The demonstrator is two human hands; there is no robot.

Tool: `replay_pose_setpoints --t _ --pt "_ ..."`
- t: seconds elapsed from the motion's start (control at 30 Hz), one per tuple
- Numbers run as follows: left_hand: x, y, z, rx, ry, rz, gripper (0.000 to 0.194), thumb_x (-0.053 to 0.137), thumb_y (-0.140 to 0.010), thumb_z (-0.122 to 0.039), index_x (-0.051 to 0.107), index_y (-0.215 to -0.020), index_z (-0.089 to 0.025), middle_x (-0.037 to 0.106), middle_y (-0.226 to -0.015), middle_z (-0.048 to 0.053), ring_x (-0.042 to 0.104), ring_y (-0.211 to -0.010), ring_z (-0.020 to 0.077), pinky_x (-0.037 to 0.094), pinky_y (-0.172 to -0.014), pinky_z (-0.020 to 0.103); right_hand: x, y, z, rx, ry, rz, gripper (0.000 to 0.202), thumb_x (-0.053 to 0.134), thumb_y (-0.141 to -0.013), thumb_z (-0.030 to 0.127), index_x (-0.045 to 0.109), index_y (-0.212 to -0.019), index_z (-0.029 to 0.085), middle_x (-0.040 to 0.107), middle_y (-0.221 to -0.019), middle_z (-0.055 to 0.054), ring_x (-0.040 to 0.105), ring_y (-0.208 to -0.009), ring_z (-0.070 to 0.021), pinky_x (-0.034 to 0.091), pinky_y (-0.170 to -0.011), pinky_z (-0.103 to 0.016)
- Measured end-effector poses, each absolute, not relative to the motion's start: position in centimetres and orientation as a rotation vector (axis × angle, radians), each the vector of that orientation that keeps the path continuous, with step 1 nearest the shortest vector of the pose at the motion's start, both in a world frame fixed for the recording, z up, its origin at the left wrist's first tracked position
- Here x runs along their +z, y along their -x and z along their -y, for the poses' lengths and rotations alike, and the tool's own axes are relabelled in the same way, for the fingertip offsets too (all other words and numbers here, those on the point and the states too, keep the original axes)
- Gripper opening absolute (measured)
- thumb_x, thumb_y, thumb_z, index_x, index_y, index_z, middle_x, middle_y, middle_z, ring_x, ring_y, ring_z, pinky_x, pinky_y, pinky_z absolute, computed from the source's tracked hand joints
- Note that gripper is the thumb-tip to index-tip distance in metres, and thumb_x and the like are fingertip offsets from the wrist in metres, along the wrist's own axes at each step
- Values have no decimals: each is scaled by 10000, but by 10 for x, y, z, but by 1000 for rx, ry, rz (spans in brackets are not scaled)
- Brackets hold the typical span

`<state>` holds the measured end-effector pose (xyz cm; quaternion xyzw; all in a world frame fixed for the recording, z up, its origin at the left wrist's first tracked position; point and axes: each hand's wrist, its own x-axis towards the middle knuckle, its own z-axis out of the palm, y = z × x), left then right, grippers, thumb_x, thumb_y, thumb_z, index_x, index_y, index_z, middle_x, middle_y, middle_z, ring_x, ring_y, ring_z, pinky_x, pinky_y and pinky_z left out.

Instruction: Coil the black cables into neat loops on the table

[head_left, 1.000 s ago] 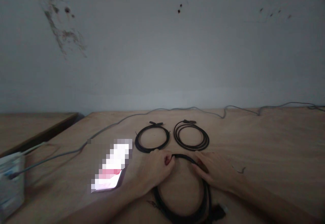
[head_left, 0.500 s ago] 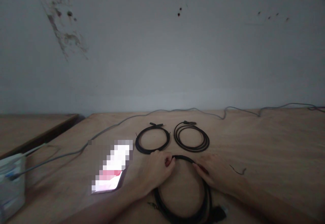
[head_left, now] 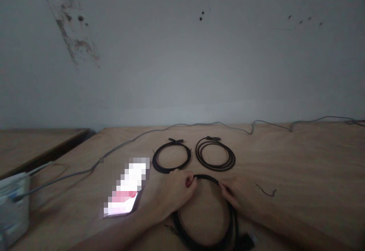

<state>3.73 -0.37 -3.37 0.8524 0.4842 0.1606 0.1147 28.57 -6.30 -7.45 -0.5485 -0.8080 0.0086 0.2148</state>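
Note:
Closest to me on the wooden table lies a coiled black cable point(head_left: 182, 231), its lower edge cut off by the picture. My left hand point(head_left: 179, 186) is closed on the coil's upper left, thumb and fingers pinched round the strands. On the upper right side my right hand point(head_left: 236, 190) also pinches the coil. A dark connector point(head_left: 245, 240) shows at the coil's lower right. Just beyond my hands lie two more coils, a tied black cable point(head_left: 154, 161) on the left and a looser black cable point(head_left: 233, 156) on the right, both with connectors at the top.
A lit phone point(head_left: 122, 205), partly blurred out, lies left of my left arm. A white power strip point(head_left: 17, 213) sits at the left edge, with a grey cord point(head_left: 122, 144) running back along the wall. Right of my right hand lies a short thin tie point(head_left: 266, 192).
My right hand's fingers have drawn closer together on the coil, shifting very slightly right. My left hand and the other coils stay in place; the view has tilted a little.

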Motion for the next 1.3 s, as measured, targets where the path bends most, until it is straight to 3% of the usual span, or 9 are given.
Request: replay_pose_setpoints --t 0.37,0.6,0.87,0.97,1.13,1.3 --pt "-31 -38 5 446 -2473 -1444 333 533 -907 -316 534 -602 -184 564 -582 -5 506 -544 134 207 -549 290 -72 -282 64 -135 1571 2312 268 476 -980 315 676 -819 237 740 -815 -38 682 -735 -215 464 -694 -323" --pt "-35 -37 2 451 -2490 -1416 349 513 -915 -308 517 -589 -182 537 -575 -7 469 -530 126 203 -542 288 -55 -284 68 -27 1446 2353 217 514 -962 353 647 -1095 245 741 -935 -54 679 -827 -233 473 -728 -330" --pt "-33 -38 4 461 -2488 -1438 347 528 -915 -309 516 -591 -183 544 -570 -3 485 -535 130 204 -542 289 -63 -282 66 -38 1518 2324 269 410 -1017 299 670 -1033 232 747 -948 -73 691 -858 -247 482 -763 -348" --pt "-31 -38 5 447 -2475 -1433 339 519 -920 -314 542 -607 -183 565 -583 -1 484 -532 132 208 -540 288 -61 -284 64 32 1456 2297 236 442 -999 290 663 -1063 243 746 -1026 -64 689 -927 -245 490 -815 -360" --pt "-28 -38 5 412 -2457 -1435 320 527 -906 -297 561 -610 -181 576 -593 6 508 -556 141 216 -546 288 -51 -293 65 93 1419 2261 192 554 -945 401 631 -977 227 701 -908 -51 651 -811 -229 495 -727 -341" --pt "-30 -38 4 434 -2482 -1430 294 549 -891 -276 550 -612 -182 561 -588 -4 504 -556 134 207 -543 288 -35 -303 67 120 1099 2408 339 532 -909 233 612 -1238 237 683 -1141 -101 644 -1019 -247 526 -875 -382"
